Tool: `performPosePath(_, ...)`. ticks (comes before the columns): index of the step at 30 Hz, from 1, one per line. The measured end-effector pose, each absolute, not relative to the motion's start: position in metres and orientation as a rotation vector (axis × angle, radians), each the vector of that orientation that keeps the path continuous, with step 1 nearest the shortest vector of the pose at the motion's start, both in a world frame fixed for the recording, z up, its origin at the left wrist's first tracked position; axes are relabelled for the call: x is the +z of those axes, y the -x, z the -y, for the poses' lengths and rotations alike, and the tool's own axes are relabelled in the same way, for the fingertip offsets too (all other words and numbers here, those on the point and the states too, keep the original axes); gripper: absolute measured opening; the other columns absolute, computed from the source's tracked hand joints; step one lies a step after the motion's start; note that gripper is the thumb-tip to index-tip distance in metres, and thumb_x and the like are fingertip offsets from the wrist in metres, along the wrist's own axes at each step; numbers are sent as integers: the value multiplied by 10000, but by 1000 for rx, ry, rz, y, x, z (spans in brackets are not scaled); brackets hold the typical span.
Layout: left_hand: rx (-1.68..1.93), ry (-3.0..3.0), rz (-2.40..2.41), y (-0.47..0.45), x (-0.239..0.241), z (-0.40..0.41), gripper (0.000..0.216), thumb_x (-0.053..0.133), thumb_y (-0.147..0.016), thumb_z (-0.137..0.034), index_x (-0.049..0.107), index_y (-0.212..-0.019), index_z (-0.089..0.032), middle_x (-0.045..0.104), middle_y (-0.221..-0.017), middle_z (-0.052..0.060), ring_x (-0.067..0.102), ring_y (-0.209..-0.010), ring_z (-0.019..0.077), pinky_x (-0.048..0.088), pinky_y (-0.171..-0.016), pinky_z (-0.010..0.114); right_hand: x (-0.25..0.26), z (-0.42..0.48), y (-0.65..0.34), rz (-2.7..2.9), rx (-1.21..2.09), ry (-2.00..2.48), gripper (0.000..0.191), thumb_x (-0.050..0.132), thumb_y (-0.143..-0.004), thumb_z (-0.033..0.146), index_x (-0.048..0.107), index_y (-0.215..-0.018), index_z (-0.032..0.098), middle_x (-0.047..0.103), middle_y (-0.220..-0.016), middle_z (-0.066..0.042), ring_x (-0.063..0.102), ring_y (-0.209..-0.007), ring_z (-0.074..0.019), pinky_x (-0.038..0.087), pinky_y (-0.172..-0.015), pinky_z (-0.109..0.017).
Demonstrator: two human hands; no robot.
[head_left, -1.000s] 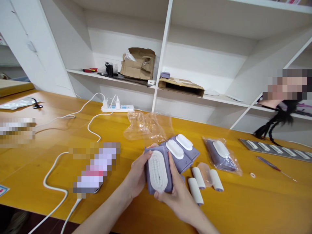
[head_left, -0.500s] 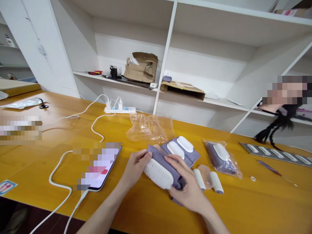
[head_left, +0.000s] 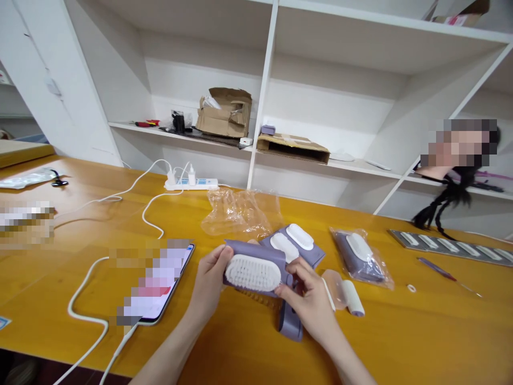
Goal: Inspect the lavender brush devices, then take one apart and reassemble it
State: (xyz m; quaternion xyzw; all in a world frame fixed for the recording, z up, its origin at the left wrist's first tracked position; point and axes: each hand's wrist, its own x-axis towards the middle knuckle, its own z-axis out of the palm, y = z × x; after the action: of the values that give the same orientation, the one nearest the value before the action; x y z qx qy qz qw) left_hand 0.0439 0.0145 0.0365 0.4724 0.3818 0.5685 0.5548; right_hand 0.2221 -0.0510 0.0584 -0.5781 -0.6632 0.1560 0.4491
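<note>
Both hands grip a purple brush (head_left: 253,274) with an oval pad of white bristles facing me. My left hand (head_left: 208,272) pinches its left end, thumb on the front. My right hand (head_left: 306,291) clasps the right end, its thumb at the lower corner of the bristles. Under the right hand lies a purple part (head_left: 290,321), partly hidden. Just behind are purple pieces with white oval pads (head_left: 300,237). Right of the right hand rest a clear, tan-looking piece (head_left: 335,289) and a white roller-shaped piece (head_left: 353,298).
A bagged purple item with a white pad (head_left: 360,254) lies to the right, near a purple-handled thin tool (head_left: 436,268) and a small ring (head_left: 411,288). On the left is a phone (head_left: 160,289) on a white cable. Clear plastic (head_left: 240,214) and a power strip (head_left: 192,184) lie behind.
The brush has been turned so its bristles face me more squarely and its long side lies nearly level. My right hand has shifted to its right end, uncovering the purple part below.
</note>
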Motion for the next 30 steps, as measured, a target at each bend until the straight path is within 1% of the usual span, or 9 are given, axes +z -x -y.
performPosePath(3,1467,-1401,-1011,-43,37,-13,312,470,-830,-373,446,-573,-199,428,-584,-26,389,-588,131,343,-558,250,58,51,-223,1639,431,1432,82,629,-711,200,561,-667,186,426,-661,35,390,-541,-117,314,-508,-238)
performPosePath(7,1660,-1863,-1198,-41,39,-12,190,541,-782,-292,561,-615,-203,576,-791,33,450,-786,186,370,-711,301,52,50,-228,1575,390,1406,158,616,-694,170,514,-575,191,447,-596,41,434,-566,-130,334,-544,-240)
performPosePath(9,1556,-1846,-1207,-41,40,-13,252,527,-788,-309,517,-561,-200,524,-665,9,434,-674,161,355,-624,278,50,50,-231,1500,438,1374,112,624,-706,196,547,-626,192,512,-617,33,470,-585,-138,364,-567,-243)
performPosePath(12,1236,-1607,-1052,-41,42,-15,350,467,-815,-364,390,-513,-204,326,-489,-51,321,-493,113,275,-484,245,51,52,-235,1417,662,1314,89,650,-738,266,602,-757,193,592,-658,26,533,-616,-149,413,-589,-245)
performPosePath(16,1069,-1334,-872,-40,41,-17,275,508,-789,-409,519,-633,-183,446,-578,-43,367,-544,104,300,-504,218,58,55,-236,1467,1041,1162,175,644,-789,322,634,-912,198,667,-855,-10,606,-828,-182,464,-747,-267)
performPosePath(19,1096,-1133,-823,-42,38,-16,259,551,-767,-417,570,-676,-175,504,-629,-35,409,-595,106,336,-548,202,63,54,-235,1476,1125,1131,232,639,-805,340,627,-996,210,666,-940,-16,587,-936,-188,448,-826,-276)
performPosePath(21,1140,-1026,-821,-44,36,-15,247,578,-752,-413,582,-685,-176,515,-637,-36,427,-622,108,353,-575,196,64,53,-236,1468,1115,1147,231,632,-813,353,629,-990,205,661,-906,-11,586,-882,-176,449,-812,-273)
performPosePath(25,1181,-966,-817,-47,34,-11,258,593,-746,-411,574,-652,-172,515,-634,-30,444,-653,118,362,-605,202,61,52,-242,1505,1190,1147,263,618,-812,420,668,-799,161,623,-684,10,535,-619,-125,440,-612,-227)
performPosePath(30,1152,-997,-809,-48,33,-8,296,583,-753,-415,520,-589,-177,468,-576,-43,417,-588,112,342,-576,215,62,52,-246,1414,1349,1112,298,662,-768,437,696,-906,174,670,-750,-21,582,-716,-160,469,-685,-263)
